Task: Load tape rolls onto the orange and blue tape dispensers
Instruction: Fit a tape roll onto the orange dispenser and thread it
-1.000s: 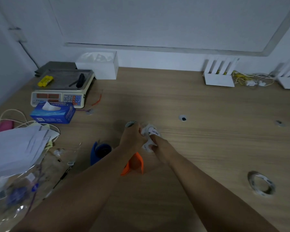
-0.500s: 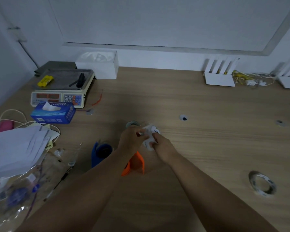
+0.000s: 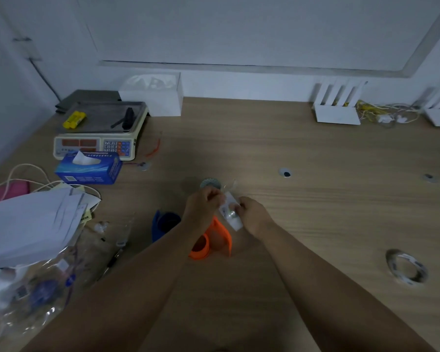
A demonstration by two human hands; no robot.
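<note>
A white-cored tape roll is held on edge between both hands above the table's middle. My left hand pinches its upper left side and my right hand grips its right side. Just below them the orange tape dispenser stands on the table, partly hidden by my left forearm. The blue tape dispenser stands to its left. A second tape roll lies flat at the right. A small patterned roll peeks out behind my left hand.
At the left are a weighing scale, a blue tissue box, loose papers and clear plastic bags. White boxes and cables sit along the back wall. Bare wood lies between the hands and the right roll.
The tape roll has turned from facing me to edge-on between the hands. Both hands stayed over the orange dispenser, shifting only slightly.
</note>
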